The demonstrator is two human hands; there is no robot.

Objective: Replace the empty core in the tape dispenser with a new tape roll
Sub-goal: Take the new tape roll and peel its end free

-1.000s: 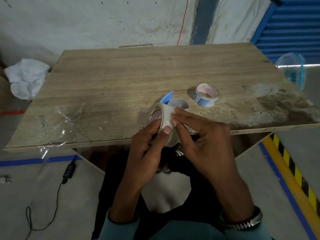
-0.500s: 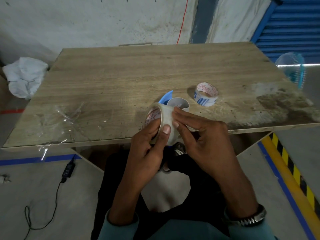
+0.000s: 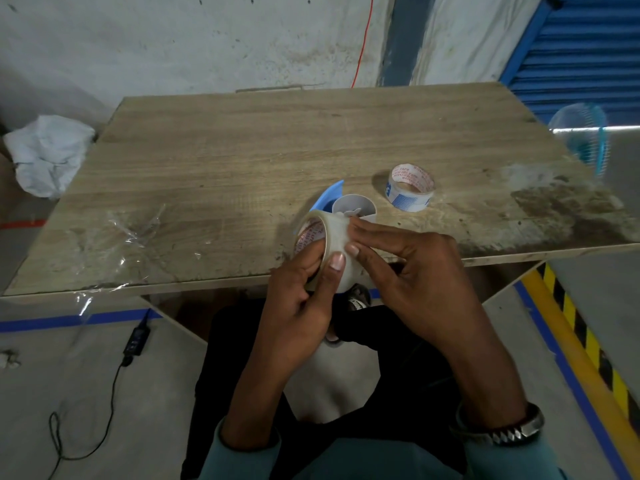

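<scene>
A: Where is the new roll point(image 3: 327, 249)?
B: Held up over the counter's point(image 3: 242, 161) near edge, about midway along it. The left hand point(image 3: 301, 306) grips it, thumb pressed flat on the outer band of tape and the other fingers curled round into its hollow. The right hand point(image 3: 412, 271) has its fingertips laid on that same outer band, index and middle finger close together beside the left thumb; whether they pinch a loose end, I cannot tell.

A: Any writing on it?
B: Red print runs round the inside of its core, too tilted and small to read.

A: And the dispenser point(image 3: 341, 206)?
B: On the counter just behind the hands, near the near edge. Only a blue tip and a white round hub show; the roll and fingers hide the rest.

A: The empty core point(image 3: 410, 188)?
B: It lies flat on the counter, to the right of the dispenser and apart from it, toward the near right corner. Red letters circle its inner wall; "TAPE" can just be made out, the rest is unclear. The outside carries blue stripes and a blue mark that I cannot read.

A: Anything else?
B: Crumpled clear film point(image 3: 135, 230) lies by the near left corner. A metal watch point(image 3: 512, 433) sits on the right wrist. A black cable point(image 3: 104, 393) trails on the floor at the left.
</scene>
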